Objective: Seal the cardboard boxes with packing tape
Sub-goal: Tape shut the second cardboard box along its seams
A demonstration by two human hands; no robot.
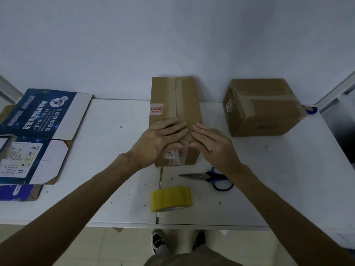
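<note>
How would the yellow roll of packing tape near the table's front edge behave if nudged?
The yellow roll of packing tape seems to stand on its curved rim, so a sideways nudge would probably set it rolling. Its thick winding looks rigid and likely easy to grip. The glossy outer surface may be slightly slick.

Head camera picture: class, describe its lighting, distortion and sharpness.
Head view: dim, bluish light, darkening toward the corners; the wide lens stretches the forearms toward the bottom corners; shadows are faint; small print on the label of the middle box is soft.
</note>
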